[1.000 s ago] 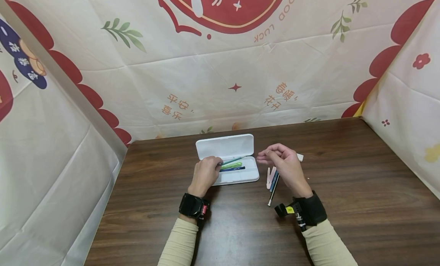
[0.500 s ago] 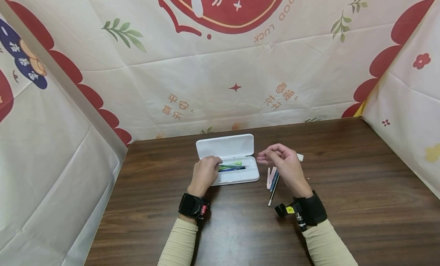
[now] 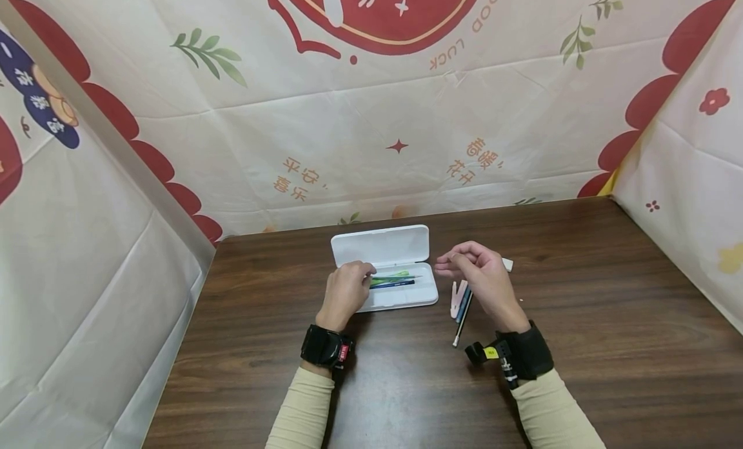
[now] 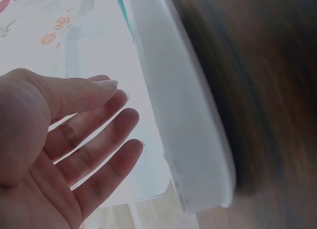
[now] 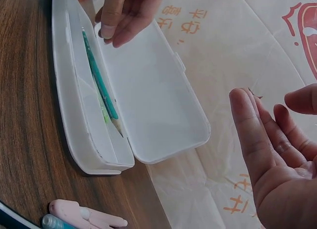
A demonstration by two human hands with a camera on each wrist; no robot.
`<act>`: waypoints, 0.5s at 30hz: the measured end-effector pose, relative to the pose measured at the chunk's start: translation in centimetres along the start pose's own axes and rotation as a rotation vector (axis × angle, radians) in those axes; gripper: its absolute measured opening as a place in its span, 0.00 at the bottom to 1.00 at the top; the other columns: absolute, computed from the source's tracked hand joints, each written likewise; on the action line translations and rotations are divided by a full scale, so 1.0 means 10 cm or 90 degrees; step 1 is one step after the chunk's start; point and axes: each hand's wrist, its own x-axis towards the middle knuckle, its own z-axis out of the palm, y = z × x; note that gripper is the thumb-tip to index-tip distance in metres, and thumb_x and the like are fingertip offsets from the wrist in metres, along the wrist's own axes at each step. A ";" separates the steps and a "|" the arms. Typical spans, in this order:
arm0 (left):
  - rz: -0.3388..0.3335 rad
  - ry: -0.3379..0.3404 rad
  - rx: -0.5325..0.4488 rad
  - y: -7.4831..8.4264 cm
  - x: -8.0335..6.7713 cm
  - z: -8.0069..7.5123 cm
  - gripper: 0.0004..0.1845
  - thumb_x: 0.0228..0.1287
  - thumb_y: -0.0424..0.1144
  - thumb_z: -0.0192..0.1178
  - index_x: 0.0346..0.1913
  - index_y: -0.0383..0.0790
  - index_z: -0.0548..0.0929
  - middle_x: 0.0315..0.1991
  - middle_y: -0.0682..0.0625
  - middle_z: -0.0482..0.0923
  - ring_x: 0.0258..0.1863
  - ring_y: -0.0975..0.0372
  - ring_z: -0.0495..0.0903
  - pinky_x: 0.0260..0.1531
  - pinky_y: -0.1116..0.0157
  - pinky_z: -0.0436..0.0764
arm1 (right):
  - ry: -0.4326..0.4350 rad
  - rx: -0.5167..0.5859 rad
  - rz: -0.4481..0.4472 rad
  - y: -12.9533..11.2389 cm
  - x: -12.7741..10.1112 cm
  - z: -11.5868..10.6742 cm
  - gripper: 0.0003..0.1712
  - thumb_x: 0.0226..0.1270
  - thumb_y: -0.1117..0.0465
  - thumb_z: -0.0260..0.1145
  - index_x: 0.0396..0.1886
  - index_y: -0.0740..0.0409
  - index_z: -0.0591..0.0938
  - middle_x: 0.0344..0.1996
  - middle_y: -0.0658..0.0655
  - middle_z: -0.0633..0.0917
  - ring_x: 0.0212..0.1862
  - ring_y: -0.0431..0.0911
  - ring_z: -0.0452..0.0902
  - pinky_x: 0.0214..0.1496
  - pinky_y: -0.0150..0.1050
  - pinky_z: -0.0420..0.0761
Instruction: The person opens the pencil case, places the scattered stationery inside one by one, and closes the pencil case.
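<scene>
A printed cloth (image 3: 371, 126) hangs behind and to both sides of the dark wooden surface (image 3: 580, 346). Near the far edge of the surface lies a white case (image 3: 400, 299), lid (image 3: 380, 246) folded back flat toward the cloth. In its tray lie a teal pencil (image 5: 101, 85), a green pen (image 3: 390, 280) and a blue pen (image 3: 395, 284), side by side along the tray's length. The left hand (image 3: 345, 294) rests over the left end of the case, fingers relaxed and nearly straight in the left wrist view, their tips just above the ends of the pens and gripping nothing. The right hand (image 3: 483, 280) hovers just right of the case, above the surface, fingers loosely bent with thumb and forefinger apart in the right wrist view, holding nothing. Under and just left of it on the surface lie a pink clip (image 3: 456, 299), a blue pen and a thin dark pencil (image 3: 460, 326), touching one another, close beside the case. A small white eraser (image 3: 507, 264) lies behind the right hand.
</scene>
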 end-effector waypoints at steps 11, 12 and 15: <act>0.005 -0.004 -0.001 0.02 0.00 -0.02 0.07 0.61 0.30 0.66 0.40 0.43 0.90 0.38 0.51 0.88 0.38 0.60 0.86 0.34 0.61 0.83 | -0.013 -0.008 0.012 0.01 0.01 -0.01 0.16 0.76 0.58 0.58 0.47 0.70 0.77 0.41 0.67 0.86 0.44 0.55 0.87 0.46 0.39 0.84; 0.006 -0.004 -0.001 0.02 0.00 -0.02 0.07 0.61 0.30 0.66 0.40 0.43 0.90 0.38 0.51 0.88 0.38 0.60 0.86 0.34 0.61 0.83 | -0.013 -0.008 0.012 0.01 0.00 -0.01 0.16 0.76 0.58 0.58 0.47 0.70 0.77 0.41 0.67 0.86 0.44 0.56 0.87 0.46 0.39 0.84; 0.006 -0.002 -0.003 0.02 0.00 -0.02 0.07 0.61 0.30 0.67 0.40 0.43 0.90 0.38 0.51 0.88 0.38 0.60 0.86 0.34 0.61 0.83 | -0.014 -0.011 0.010 0.00 0.00 -0.01 0.16 0.76 0.58 0.58 0.47 0.70 0.77 0.41 0.68 0.86 0.44 0.57 0.87 0.46 0.39 0.84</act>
